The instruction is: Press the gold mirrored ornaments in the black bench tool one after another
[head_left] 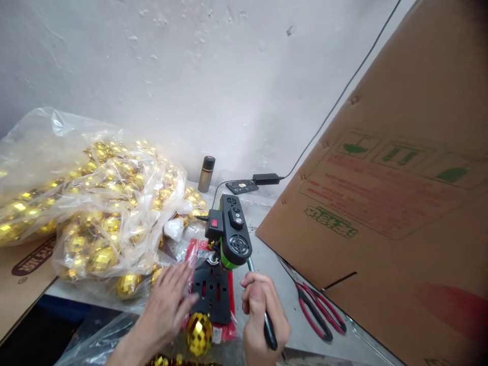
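A small bench drill (237,231) with a black top, a green body and a red switch stands on a slotted black base plate (212,300). My right hand (266,323) is closed round its lever (269,333), and the black end of the grip sticks out below the fingers. My left hand (168,307) lies left of the base plate with its fingers stretched out. Close to its thumb, at the plate's front edge, sits a faceted gold mirror ball (199,334). Whether the thumb touches the ball I cannot tell.
Clear plastic bags (125,203) full of gold balls fill the left side. A large cardboard box (381,193) leans in at the right, with red-and-black scissors (320,310) beside it. Behind the drill are a dark bottle (206,174) and a corded power adapter (266,179).
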`<action>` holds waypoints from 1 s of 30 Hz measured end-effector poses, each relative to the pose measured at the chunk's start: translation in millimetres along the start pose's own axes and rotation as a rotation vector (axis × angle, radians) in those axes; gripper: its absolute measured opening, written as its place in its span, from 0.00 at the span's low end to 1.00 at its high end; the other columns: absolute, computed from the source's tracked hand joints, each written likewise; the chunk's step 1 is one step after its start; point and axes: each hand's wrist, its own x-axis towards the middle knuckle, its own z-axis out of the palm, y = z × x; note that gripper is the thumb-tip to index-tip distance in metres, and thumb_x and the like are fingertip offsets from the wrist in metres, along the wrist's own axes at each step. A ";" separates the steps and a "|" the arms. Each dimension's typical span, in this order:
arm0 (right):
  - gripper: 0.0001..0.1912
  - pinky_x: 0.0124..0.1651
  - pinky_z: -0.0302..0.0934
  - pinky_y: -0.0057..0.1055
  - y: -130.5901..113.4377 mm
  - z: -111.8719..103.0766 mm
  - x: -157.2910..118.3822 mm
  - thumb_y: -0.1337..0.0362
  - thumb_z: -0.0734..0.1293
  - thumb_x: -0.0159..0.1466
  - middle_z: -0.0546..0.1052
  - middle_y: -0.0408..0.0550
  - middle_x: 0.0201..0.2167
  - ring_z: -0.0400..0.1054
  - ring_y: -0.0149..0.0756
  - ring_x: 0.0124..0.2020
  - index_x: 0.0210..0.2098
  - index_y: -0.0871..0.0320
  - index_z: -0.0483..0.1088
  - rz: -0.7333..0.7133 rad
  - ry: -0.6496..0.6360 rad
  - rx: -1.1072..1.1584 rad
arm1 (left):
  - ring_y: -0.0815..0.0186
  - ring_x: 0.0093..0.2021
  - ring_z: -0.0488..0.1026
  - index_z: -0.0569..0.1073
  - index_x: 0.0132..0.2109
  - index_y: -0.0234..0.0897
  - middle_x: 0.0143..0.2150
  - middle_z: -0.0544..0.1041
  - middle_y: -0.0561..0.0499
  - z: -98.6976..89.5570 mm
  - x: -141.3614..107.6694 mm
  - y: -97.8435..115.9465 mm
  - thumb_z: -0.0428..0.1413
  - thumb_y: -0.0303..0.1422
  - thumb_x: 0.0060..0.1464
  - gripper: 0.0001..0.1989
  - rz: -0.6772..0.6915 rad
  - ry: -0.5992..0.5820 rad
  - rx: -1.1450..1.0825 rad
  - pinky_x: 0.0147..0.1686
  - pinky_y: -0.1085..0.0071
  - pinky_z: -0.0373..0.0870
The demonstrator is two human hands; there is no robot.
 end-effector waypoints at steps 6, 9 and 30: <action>0.18 0.30 0.60 0.27 9.5 -5.1 -11.1 0.72 0.58 0.76 0.71 0.42 0.27 0.68 0.31 0.27 0.30 0.55 0.67 -0.001 -0.069 -0.007 | 0.52 0.38 0.80 0.79 0.37 0.40 0.33 0.83 0.43 -35.7 49.1 -26.0 0.44 0.34 0.72 0.20 -0.099 0.004 0.236 0.60 0.47 0.72; 0.17 0.29 0.59 0.27 11.5 -6.6 -14.8 0.72 0.59 0.76 0.71 0.42 0.29 0.67 0.30 0.27 0.31 0.55 0.67 0.015 -0.073 -0.013 | 0.58 0.33 0.77 0.73 0.33 0.42 0.29 0.79 0.49 -47.9 41.6 -25.5 0.43 0.36 0.74 0.21 -0.034 0.116 0.205 0.46 0.59 0.75; 0.17 0.33 0.60 0.24 8.2 -4.7 -12.0 0.73 0.58 0.76 0.70 0.41 0.30 0.70 0.29 0.33 0.30 0.54 0.64 -0.007 -0.065 -0.018 | 0.48 0.56 0.81 0.75 0.66 0.38 0.52 0.84 0.36 -44.8 21.2 -15.2 0.47 0.32 0.72 0.22 -0.225 -0.411 0.318 0.61 0.48 0.73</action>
